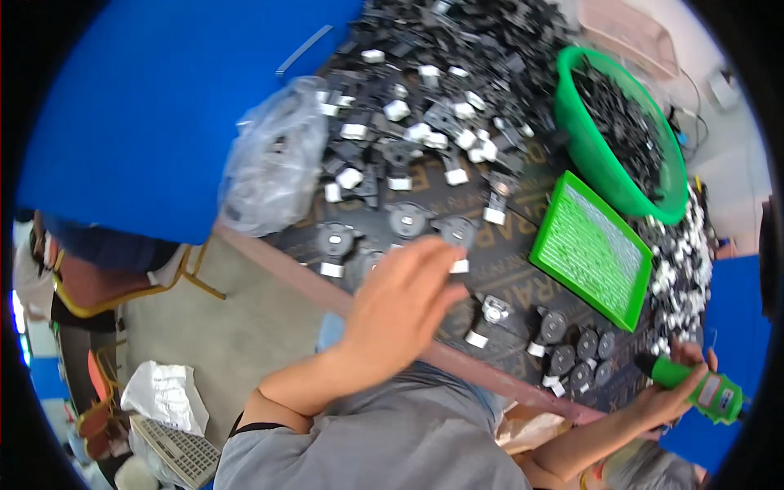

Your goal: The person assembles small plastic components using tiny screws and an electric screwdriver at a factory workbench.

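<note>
My left hand (400, 298) hovers over the near edge of the dark tabletop, thumb apart from the bent fingers, with nothing seen between them. Just beyond its fingertips lies a black part with a round disc (456, 232) and a white end, partly covered by the hand. Similar disc parts (335, 239) lie to its left. Right of the hand is a black part with a bare metal centre (494, 310). At the far right, my right hand (671, 398) is wrapped round a green electric screwdriver (719, 398), its dark tip pointing left over the table.
Loose black parts with white ends (396, 110) heap up at the back. A green basin (572, 114) full of black pieces stands back right, beside a green tray (543, 265). Small white pieces (690, 261) pile at the right. A clear plastic bag (273, 163) lies at the left edge.
</note>
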Demonstrator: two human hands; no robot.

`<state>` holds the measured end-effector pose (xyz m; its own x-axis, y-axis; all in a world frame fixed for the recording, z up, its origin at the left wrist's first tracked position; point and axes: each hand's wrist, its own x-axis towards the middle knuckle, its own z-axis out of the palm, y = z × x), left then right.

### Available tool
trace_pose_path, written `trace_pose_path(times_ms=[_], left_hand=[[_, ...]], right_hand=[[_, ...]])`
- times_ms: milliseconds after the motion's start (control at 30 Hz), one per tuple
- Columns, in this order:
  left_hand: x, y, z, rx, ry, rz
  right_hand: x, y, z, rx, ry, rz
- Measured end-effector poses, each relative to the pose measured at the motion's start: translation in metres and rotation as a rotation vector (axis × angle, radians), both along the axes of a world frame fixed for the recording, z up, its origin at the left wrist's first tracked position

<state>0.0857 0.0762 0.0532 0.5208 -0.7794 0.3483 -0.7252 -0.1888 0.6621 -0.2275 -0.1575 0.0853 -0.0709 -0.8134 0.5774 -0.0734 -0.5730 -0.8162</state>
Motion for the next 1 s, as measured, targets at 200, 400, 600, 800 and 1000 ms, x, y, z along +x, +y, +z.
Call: trace_pose_path(times_ms=[200, 400, 600, 800, 1000], left_hand=[[0.137, 0.068, 0.019, -0.013, -0.377, 0.663], [0.195, 0.066, 0.006, 0.108, -0.104, 0.566], [0.137, -0.007, 0.054, -0.112, -0.235, 0.309], [0.034, -0.094, 0.074, -0.122, -0.123, -0.277], [-0.029, -0.133, 0.073, -0.019, -0.129, -0.584]], right_hand=[[-0.016, -0.005, -0.015, 0.032, -0.064, 0.057], [-0.012, 0.007, -0.012, 0.037, -0.034, -0.055], [0.007, 0.014, -0.004, 0.018, 0.027, 0.005], [-0.012, 0.005, 0.002, 0.050, -0.348, 0.564], [-0.064, -0.076, -0.012, -0.021, 0.321, -0.125]])
